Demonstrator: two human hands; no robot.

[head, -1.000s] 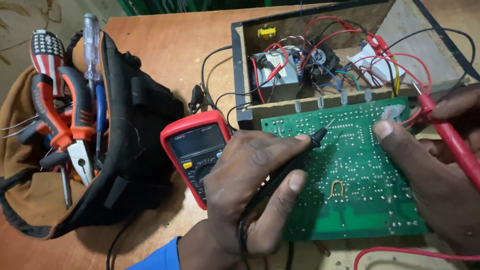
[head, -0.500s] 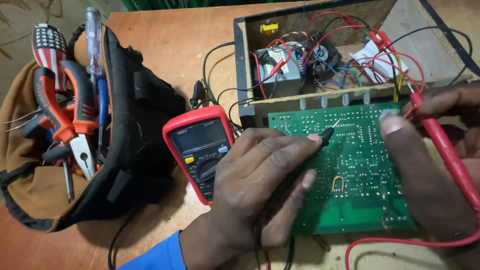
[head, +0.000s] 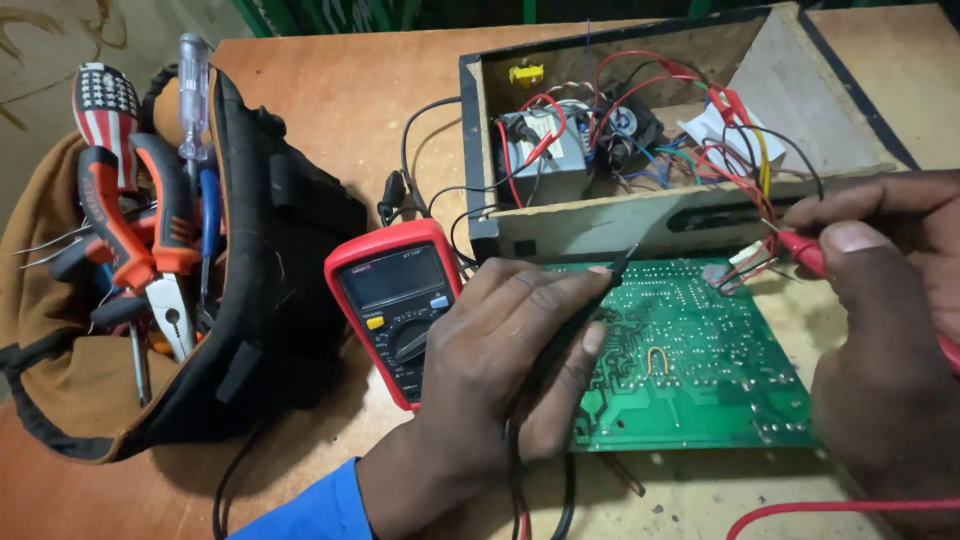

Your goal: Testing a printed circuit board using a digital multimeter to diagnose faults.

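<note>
The green circuit board (head: 690, 360) lies solder side up on the wooden table (head: 340, 110), and everything else sits around it. The person's left hand (head: 500, 370) rests on the board's left edge, its fingers closed around the black probe (head: 585, 300), whose thin tip angles up past the board's far left corner toward the front wall of the open wooden box (head: 600, 225) just behind the board. The right hand (head: 890, 330) comes in over the board's right side, with thumb and fingers pinched on the red probe (head: 800, 245), whose tip points at the board's far right corner, close to a small white connector (head: 745, 258) with red wires running up into the box. Inside the box, beyond the board, a tangle of red, black and blue wires surrounds a grey transformer (head: 545, 155). Touching the left hand, just left of the board, a red multimeter (head: 385, 300) lies face up; its screen is too dim to make out. Further left of the board stands an open tool bag (head: 240, 300) holding orange-handled pliers (head: 150, 240) and screwdrivers.
</note>
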